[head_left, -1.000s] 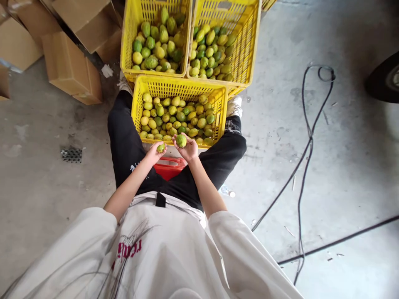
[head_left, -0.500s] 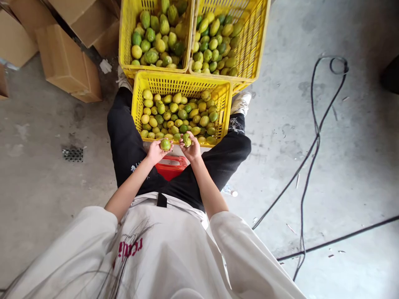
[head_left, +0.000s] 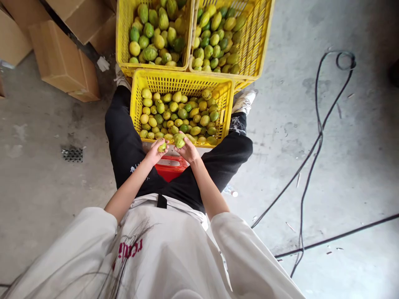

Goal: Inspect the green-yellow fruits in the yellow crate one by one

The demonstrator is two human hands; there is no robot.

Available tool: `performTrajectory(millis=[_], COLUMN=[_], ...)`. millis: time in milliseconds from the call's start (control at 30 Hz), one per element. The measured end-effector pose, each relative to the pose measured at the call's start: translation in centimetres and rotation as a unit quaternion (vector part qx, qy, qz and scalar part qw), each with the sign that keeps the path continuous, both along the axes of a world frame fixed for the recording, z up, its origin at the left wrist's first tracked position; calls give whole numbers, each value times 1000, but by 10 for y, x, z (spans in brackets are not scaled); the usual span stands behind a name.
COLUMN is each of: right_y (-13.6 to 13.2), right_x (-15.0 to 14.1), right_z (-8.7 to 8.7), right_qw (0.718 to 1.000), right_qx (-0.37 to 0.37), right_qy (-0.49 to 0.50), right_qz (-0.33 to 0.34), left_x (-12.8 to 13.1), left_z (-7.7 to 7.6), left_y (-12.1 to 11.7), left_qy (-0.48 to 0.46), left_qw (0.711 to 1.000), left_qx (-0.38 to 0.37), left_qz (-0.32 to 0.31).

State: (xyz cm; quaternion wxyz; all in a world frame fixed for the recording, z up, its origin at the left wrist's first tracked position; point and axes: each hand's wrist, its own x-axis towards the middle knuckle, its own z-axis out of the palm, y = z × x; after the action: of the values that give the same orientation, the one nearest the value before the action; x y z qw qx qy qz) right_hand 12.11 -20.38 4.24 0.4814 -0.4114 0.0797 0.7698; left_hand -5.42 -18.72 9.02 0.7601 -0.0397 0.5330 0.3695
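My left hand (head_left: 153,154) is closed round a greenish lemon (head_left: 161,147), its fingers partly covering the fruit. Close beside it, my right hand (head_left: 190,152) grips another yellow-green lemon (head_left: 179,140) between thumb and fingers. Both hands are at the near edge of a yellow plastic crate (head_left: 229,109) that stands between my legs. Inside that crate lies a layer of loose lemons (head_left: 182,113), from yellow to green. Below my hands, part of a red plastic thing (head_left: 170,168) shows between my thighs.
Behind the near crate stand a left yellow crate (head_left: 122,37) and a right yellow crate (head_left: 263,37), both holding similar fruit. Cardboard boxes (head_left: 59,58) are at the upper left. A black cable (head_left: 311,166) loops over the concrete floor at right. A plastic bottle (head_left: 230,191) lies by my right leg.
Both hands turn their lemons over, staying near the crate edge. The right hand's lemon shifts a little left, closer to the left hand. The view has drifted slightly.
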Motion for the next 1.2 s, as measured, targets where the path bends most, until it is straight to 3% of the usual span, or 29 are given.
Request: performTrajectory(millis=[233,667,933,1200], right_y=[1,2,1,3], right_x=[6,6,7,3], right_z=[-15,3,-3,-1], right_qw=[1000,995,998,996], right_qx=[-21,61,11,30], right_qy=[1,25,-22,-47], right_qz=[-9,-72,-51,-62], left_x=[-3,1,0,0], left_z=[-2,-5,-3,0], left_y=[1,-2,-1,1], left_qy=[-2,38,41,22], left_qw=[1000,999,999,999], left_qx=[-12,-18,-4,-21], left_qz=[0,-9,-4,22])
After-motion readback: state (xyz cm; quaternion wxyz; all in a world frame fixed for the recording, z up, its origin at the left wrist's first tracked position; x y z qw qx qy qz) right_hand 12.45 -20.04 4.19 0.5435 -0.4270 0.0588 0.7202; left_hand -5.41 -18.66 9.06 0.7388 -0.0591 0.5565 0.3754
